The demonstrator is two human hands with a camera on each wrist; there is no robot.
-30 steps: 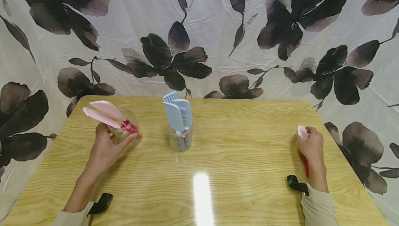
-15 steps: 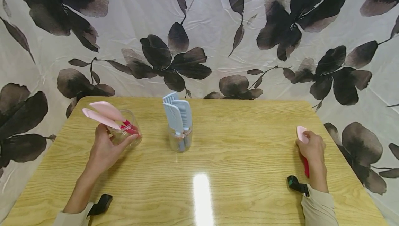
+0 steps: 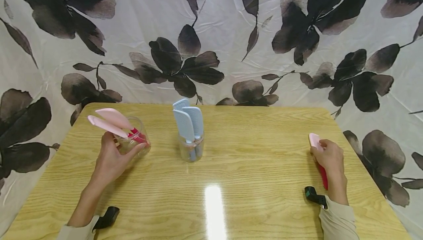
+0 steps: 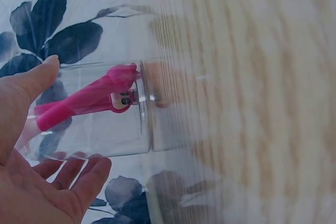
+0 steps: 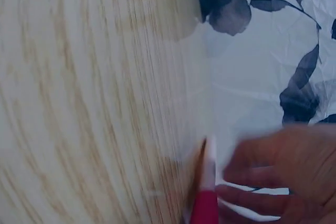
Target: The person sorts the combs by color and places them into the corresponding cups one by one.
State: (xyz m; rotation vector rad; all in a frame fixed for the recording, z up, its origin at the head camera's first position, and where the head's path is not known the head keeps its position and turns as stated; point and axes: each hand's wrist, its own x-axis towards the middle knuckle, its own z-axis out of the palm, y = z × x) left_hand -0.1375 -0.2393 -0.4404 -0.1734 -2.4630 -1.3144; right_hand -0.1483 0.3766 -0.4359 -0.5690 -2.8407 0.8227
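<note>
At the table's left, my left hand [image 3: 114,157] grips a clear jar [image 3: 142,122], thumb on one side and fingers on the other. Two flat pink-headed utensils [image 3: 114,118] with red handles lean out of the jar to the left. Seen through its wall in the left wrist view, one deep-pink handle [image 4: 79,98] ends near a small cartoon face. On the far right, my right hand [image 3: 330,157] pinches a similar pink utensil [image 3: 314,139], its red handle [image 3: 323,177] pointing toward me. The right wrist view is blurred at the fingers, with the red handle [image 5: 205,205] beside them.
Between the hands stands a second clear jar [image 3: 191,151] with several light blue combs [image 3: 188,120] upright in it. The wooden table [image 3: 257,151] ends at a flower-printed cloth [image 3: 231,49]. A bright light reflection lies on the near tabletop.
The pink tip at my right hand has swung slightly left, and the right hand has shifted a little. My left hand and the jar have not visibly moved.
</note>
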